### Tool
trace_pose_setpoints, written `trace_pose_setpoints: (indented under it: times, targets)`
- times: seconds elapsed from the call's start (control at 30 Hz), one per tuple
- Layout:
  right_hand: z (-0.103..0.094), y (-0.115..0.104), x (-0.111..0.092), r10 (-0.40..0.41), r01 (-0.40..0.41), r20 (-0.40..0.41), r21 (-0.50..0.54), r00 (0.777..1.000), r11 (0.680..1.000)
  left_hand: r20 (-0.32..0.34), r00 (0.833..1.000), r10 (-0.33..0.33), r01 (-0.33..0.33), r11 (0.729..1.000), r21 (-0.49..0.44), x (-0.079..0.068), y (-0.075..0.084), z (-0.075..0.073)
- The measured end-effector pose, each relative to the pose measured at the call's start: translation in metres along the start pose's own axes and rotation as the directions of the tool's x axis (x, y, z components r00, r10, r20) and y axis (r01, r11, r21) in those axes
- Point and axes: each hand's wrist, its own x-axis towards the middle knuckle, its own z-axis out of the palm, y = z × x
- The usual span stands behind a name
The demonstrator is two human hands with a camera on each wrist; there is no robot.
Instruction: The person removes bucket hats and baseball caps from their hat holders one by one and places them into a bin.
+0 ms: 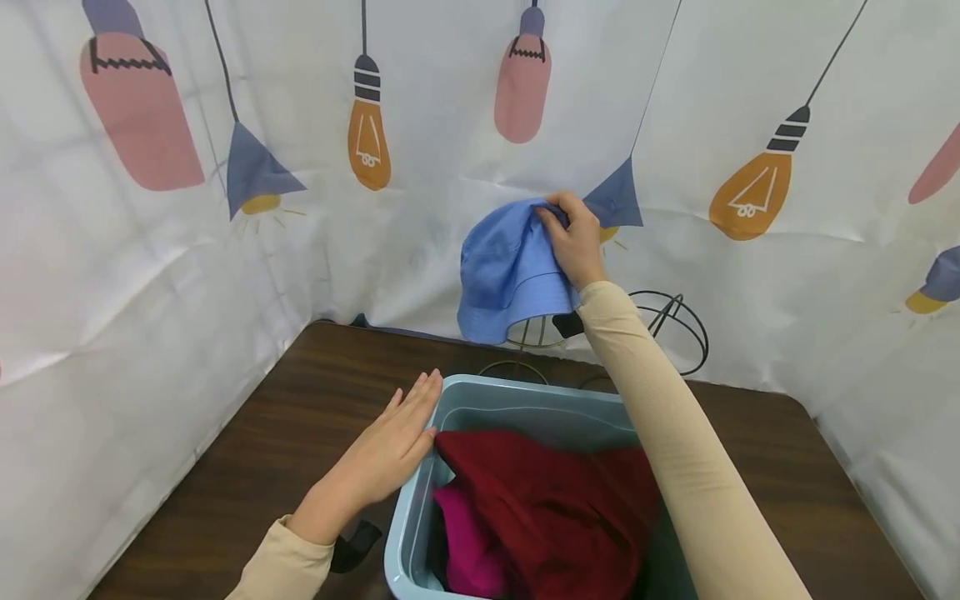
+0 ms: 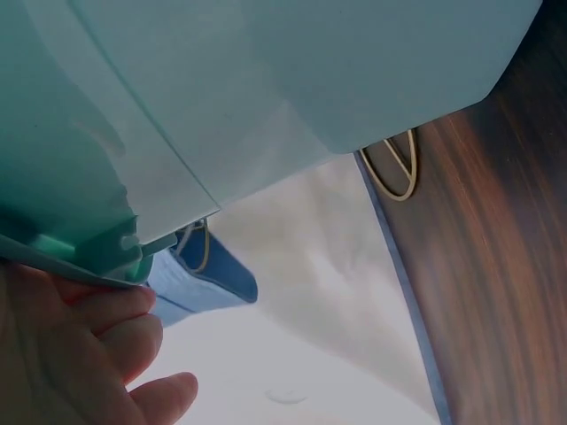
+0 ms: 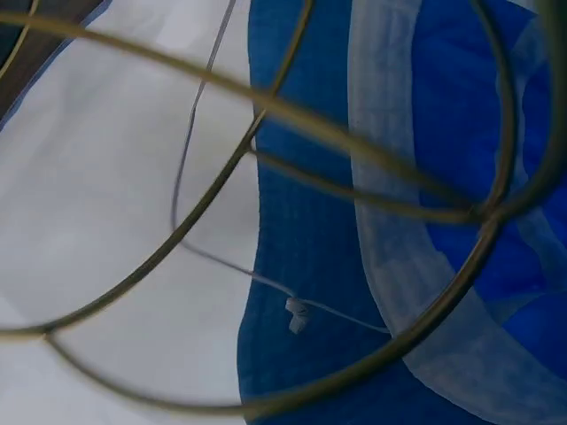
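My right hand [image 1: 577, 242] grips the crown of a light blue bucket hat [image 1: 495, 258], holding it up over a gold wire stand [image 3: 485, 217] behind the tub. The right wrist view looks at the hat's underside through the curved wires; a thin string with a small tag hangs across its brim. My left hand [image 1: 386, 454] lies along the left rim of a pale blue plastic tub [image 1: 540, 387], fingers straight and touching its corner. In the tub are a dark red cloth [image 1: 555, 492] and a magenta cloth [image 1: 472, 546].
A black wire stand [image 1: 677, 300] is right of the hat, partly behind my right forearm. The dark wooden table [image 1: 300, 433] runs back to a white curtain [image 1: 420, 267] printed with lamps. Black straps [image 1: 356, 546] show at my wrists.
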Motion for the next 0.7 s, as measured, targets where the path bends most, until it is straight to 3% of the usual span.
trace_pose_setpoints:
  times: [0.23, 0.47, 0.7]
  targets:
    - [0.015, -0.021, 0.011, -0.033, 0.026, 0.09, 0.075, 0.995, 0.997, 0.001, 1.0, 0.002, -0.002, 1.0, -0.006, -0.001, 0.001, 0.0]
    - [0.015, -0.038, 0.015, -0.017, 0.003, 0.08, 0.172, 0.997, 0.985, -0.013, 1.0, 0.023, -0.023, 1.0, 0.002, 0.0, 0.004, 0.001]
    - [0.007, -0.043, 0.011, 0.018, -0.038, 0.129, 0.152, 0.991, 0.988, -0.023, 0.999, 0.029, -0.029, 0.999, 0.014, -0.001, 0.001, 0.0]
